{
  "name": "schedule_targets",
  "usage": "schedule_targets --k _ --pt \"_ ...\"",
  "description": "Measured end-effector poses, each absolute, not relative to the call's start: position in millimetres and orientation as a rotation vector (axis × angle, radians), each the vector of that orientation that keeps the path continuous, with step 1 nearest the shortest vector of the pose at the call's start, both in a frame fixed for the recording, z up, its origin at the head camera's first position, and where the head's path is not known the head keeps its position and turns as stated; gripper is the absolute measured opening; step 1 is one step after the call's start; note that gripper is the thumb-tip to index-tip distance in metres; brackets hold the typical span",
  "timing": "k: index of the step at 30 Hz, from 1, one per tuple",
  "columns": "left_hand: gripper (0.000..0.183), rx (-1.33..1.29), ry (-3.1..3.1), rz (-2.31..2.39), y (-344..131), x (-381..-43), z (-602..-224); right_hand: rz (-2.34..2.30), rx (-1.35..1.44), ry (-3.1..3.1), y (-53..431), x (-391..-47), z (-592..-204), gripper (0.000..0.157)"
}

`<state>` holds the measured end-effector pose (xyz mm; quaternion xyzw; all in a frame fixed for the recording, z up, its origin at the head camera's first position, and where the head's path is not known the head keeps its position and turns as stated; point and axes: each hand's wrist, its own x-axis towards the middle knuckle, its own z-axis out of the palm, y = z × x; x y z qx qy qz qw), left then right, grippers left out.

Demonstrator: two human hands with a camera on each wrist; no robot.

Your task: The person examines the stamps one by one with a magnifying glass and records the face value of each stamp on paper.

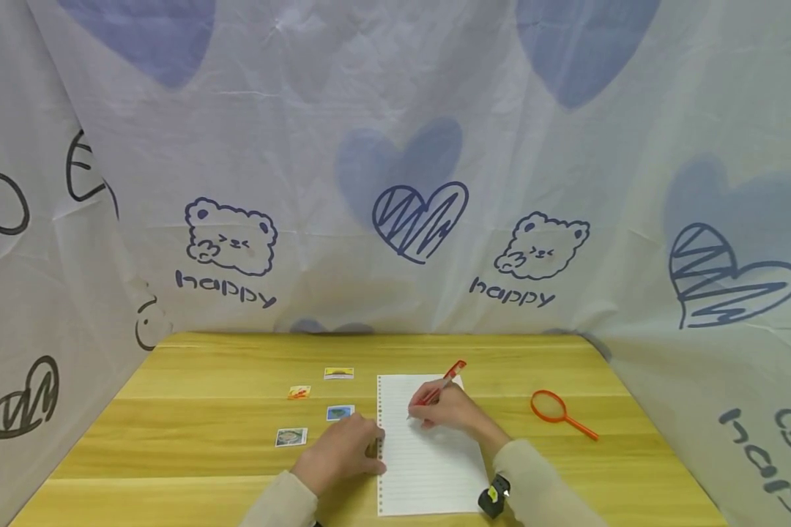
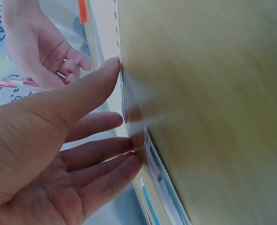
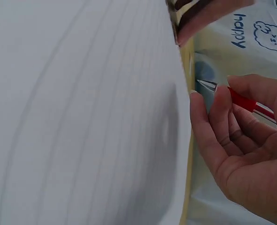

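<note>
A sheet of lined paper (image 1: 428, 476) with punched holes along its left edge lies on the wooden table. My right hand (image 1: 444, 407) grips a red pen (image 1: 453, 372), its metal tip (image 3: 205, 85) pointing down over the upper part of the page. In the right wrist view the pen sits between thumb and forefinger, and the lines visible on the sheet bear no writing. My left hand (image 1: 346, 452) rests at the paper's left edge, fingers extended, with thumb and fingertips right at the holes. Nothing is held in it.
Left of the paper lie several small stamps: a yellow one (image 1: 339, 373), an orange one (image 1: 299, 393), a blue one (image 1: 340, 413) and a greenish one (image 1: 291, 437). An orange magnifying glass (image 1: 580, 427) lies to the right. A printed cloth (image 1: 329, 293) hangs around the table.
</note>
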<state>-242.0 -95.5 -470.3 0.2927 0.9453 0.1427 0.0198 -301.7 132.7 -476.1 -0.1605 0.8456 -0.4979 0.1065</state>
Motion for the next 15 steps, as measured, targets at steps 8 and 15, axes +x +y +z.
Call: schedule_targets --k 8,15 --pt "0.026 0.919 2.924 0.462 -96 -242 -471 -1.451 -0.448 2.496 123 -302 -486 0.011" --pt "0.025 0.918 2.929 0.461 -96 -243 -471 -1.459 -0.44 2.465 121 -306 -489 0.01"
